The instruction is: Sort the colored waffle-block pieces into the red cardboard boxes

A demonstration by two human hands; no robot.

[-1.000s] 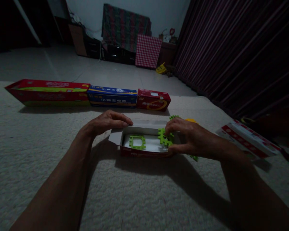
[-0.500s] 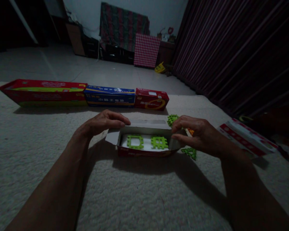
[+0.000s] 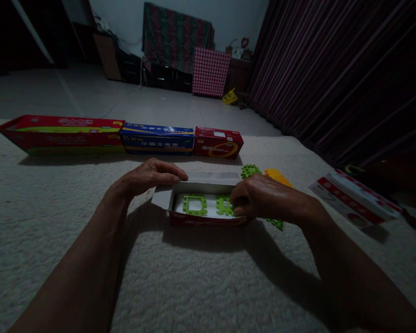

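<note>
A small open red carton [image 3: 204, 221] with a white inside lies on the pale carpet in front of me. Two green frame-shaped foam pieces lie in it: one [image 3: 194, 204] at the left, a second [image 3: 223, 205] to its right. My left hand [image 3: 149, 177] rests on the carton's open lid flap [image 3: 213, 177], fingers curled over its edge. My right hand [image 3: 263, 199] reaches into the carton's right end, fingers closed on the second green piece. More green pieces [image 3: 249, 170] and a yellow one [image 3: 277, 175] lie just behind and beside my right hand.
A long red box [image 3: 62, 134], a blue box [image 3: 157, 138] and a small red box [image 3: 217, 143] stand in a row at the carpet's far edge. A red-and-white box [image 3: 353, 199] lies at the right. Beyond are bare floor, furniture and a dark striped curtain.
My right hand set a second green piece flat in the carton, drew back to the carton's right end, and has now reached in again onto that piece. My left hand stayed on the flap.
</note>
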